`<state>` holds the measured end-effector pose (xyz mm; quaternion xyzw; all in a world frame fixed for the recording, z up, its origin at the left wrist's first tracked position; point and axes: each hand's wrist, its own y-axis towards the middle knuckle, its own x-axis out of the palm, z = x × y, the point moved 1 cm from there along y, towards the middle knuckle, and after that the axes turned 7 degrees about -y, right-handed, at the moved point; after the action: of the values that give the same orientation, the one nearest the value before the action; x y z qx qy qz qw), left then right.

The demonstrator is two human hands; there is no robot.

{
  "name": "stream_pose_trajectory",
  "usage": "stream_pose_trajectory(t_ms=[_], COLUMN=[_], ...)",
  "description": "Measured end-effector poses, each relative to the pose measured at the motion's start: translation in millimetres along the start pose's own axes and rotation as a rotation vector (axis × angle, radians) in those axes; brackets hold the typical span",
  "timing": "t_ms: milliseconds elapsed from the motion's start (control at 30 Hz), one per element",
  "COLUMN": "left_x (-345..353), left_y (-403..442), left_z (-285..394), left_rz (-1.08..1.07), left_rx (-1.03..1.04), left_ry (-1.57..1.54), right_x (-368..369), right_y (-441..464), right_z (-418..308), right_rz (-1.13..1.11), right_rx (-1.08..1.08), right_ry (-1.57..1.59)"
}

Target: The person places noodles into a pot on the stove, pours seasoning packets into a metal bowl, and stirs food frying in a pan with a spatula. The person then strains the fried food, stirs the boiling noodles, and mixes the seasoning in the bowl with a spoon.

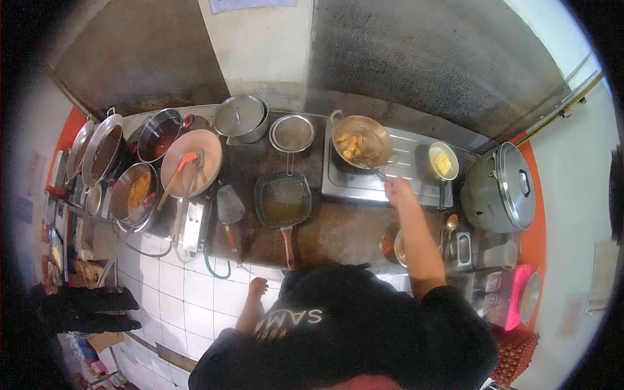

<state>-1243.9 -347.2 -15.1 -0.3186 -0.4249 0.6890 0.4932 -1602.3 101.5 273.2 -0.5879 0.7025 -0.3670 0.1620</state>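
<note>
1. The broad, silvery steel stove (351,186) is the landmark. On its left part sits the round, metal pan with looped side handles (379,129). Holding liquid and food, the pan should be fairly heavy, stiff and prone to slosh; its rim may be hot. It is best taken level by both loops, with dry cloth.

2. The small, pale-rimmed pan with a black handle (434,154), on the stove's right part, should be lighter. Its handle points toward the stove's front edge and offers the natural hold.

3. The right hand (398,190), over the stove's front edge, appears closed around a slim, dark, metal-looking handle (381,173) at the pan's near side. That handle looks stiff and light, best held at its outer end, away from the heat. The left hand (259,286) hangs well apart from it, left of the stove and below counter height, its fingers curled; whether they are fully closed, I cannot tell.

4. The golden, lumpy food pieces (351,148) in the pan are probably soft and slippery, easily broken by squeezing.

5. Hard to make out: the burner beneath the pan, any flame, the liquid's depth, and whether the slim handle belongs to a utensil or to the pan. The right hand's grasp is partly hidden.
</note>
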Motion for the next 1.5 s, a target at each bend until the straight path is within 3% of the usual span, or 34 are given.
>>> stream_pose_trajectory(t_ms=[100,367,467,533,567,633,867,967,1033,1067,1233,1400,1500], left_x=[-2.5,7.5,12.3,10.6,10.9,11.8,4.1,5.5,0.2,-1.8,0.0,-1.4,-2.7], left_y=[-0.3,-14.8,-22.3,-14.9,-14.2,-14.6,3.0,2.1,13.2,19.0,16.0,24.6,21.2], left_z=[-8.7,2.9,11.7,8.6,9.8,10.7,4.2,2.5,-7.5,-12.1,-9.7,-11.6,-10.3], left_rz=[-0.066,0.031,0.045,0.035,0.026,0.024,-0.073,-0.018,-0.058,-0.097,-0.131,-0.131,-0.210], left_rx=[0.064,0.079,0.054,0.049,0.044,0.069,0.104,0.083,0.078,0.077,-0.006,0.035,0.017], left_ry=[-0.062,0.063,0.079,0.078,0.075,0.066,-0.059,-0.070,-0.065,-0.058,-0.156,-0.169,-0.368], right_x=[-0.3,10.0,7.7,0.9,-1.8,-6.6,3.2,-4.7,-31.5,-30.4,8.1,19.4,20.2], right_y=[0.1,-25.2,-21.7,-3.6,1.4,7.9,-17.0,-2.0,48.3,46.0,6.7,-13.2,-19.8], right_z=[1.0,-6.4,-7.0,-5.7,-5.8,-8.5,-24.3,-13.2,11.8,12.5,13.1,5.2,1.6], right_rz=[-0.013,0.124,0.208,0.428,0.430,0.633,0.759,0.745,0.649,0.650,0.137,0.099,0.117], right_rx=[0.017,-0.117,-0.277,-0.614,-0.615,-0.937,-0.834,-0.719,-1.026,-1.024,-0.241,-0.170,-0.145], right_ry=[0.056,-0.094,-0.309,-0.780,-0.778,-0.974,-1.081,-1.253,-1.256,-1.257,-0.099,-0.013,-0.015])
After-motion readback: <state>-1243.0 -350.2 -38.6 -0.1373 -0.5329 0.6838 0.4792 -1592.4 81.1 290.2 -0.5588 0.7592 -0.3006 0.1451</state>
